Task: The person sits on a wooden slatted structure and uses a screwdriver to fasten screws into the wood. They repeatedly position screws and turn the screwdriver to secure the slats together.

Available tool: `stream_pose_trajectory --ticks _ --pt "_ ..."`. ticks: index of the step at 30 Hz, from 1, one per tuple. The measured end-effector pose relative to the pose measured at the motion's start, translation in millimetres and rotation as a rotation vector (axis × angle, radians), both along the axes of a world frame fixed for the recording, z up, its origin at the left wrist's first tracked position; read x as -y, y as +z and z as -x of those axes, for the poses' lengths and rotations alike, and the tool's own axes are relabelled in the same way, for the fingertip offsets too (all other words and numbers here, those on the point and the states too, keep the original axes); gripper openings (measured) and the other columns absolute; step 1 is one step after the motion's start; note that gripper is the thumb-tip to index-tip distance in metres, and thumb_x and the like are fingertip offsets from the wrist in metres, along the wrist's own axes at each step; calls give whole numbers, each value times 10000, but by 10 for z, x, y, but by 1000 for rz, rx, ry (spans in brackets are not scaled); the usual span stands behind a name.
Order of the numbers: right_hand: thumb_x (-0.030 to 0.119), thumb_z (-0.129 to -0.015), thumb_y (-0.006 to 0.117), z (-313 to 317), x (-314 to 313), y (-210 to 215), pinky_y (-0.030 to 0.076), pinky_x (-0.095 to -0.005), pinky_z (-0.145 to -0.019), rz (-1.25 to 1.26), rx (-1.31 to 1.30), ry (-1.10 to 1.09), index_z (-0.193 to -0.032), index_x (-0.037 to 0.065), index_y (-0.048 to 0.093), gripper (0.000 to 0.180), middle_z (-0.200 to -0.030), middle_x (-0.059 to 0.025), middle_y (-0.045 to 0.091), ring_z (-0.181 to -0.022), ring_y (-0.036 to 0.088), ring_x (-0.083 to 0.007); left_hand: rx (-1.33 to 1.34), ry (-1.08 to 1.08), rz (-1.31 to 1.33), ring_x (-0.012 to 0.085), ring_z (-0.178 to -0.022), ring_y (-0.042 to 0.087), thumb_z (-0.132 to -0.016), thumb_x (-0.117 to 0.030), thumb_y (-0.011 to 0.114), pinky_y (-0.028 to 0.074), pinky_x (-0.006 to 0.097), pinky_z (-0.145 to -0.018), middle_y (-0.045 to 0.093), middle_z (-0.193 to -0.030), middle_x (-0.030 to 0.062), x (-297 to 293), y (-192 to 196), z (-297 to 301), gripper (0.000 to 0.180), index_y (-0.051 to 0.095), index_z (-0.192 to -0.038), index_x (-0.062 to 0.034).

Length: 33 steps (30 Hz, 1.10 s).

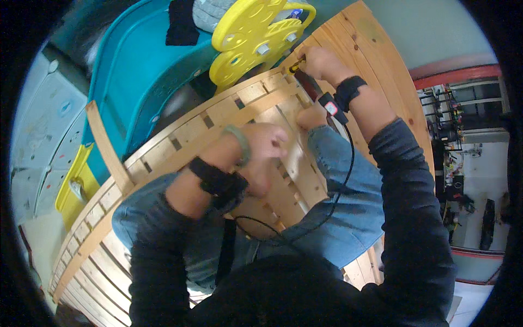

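The right hand (321,62) is closed around a yellow-handled screwdriver (295,67) at the far end of the curved wooden slat frame (180,139), its tip pointing left into the rail. The left hand (267,143) is curled, gripping a slat mid-frame. The frame's long axis runs from near left to far right across the person's knees. A teal slide (136,71) crowds the far left edge.
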State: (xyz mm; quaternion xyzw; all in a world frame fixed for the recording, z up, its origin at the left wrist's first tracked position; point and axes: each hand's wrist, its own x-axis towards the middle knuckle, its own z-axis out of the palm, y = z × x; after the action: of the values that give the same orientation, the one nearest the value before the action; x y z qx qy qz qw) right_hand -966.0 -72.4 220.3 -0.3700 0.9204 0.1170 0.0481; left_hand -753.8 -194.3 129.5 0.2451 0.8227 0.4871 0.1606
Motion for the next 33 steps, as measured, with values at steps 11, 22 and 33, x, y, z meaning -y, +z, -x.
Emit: stream_pose_trajectory --ticks 11,22,33 --pt "258 -828 620 117 61 -680 500 -401 -736 293 182 -142 -989 38 625 272 -887 -201 651 -820 630 -357 752 538 -1102 130 -811 581 -941 -379 503 460 275 -729 636 -1038 51 -558 -984 988 391 536 -1203 -91" --pt "267 -852 614 24 199 -865 506 -402 -687 248 79 -109 -1026 62 608 269 -855 -192 650 -797 635 -358 913 723 -1425 107 -860 556 -967 -313 466 429 269 -767 634 -1094 13 -287 -1280 1000 374 469 -1299 -141" --pt "407 -868 556 463 199 -1035 511 -464 -706 253 116 -333 -973 33 657 402 -840 -230 651 -797 636 -395 920 691 -1219 105 -880 548 -940 -273 487 406 285 -780 635 -1075 -7 -377 -1283 898 400 465 -1318 -143"
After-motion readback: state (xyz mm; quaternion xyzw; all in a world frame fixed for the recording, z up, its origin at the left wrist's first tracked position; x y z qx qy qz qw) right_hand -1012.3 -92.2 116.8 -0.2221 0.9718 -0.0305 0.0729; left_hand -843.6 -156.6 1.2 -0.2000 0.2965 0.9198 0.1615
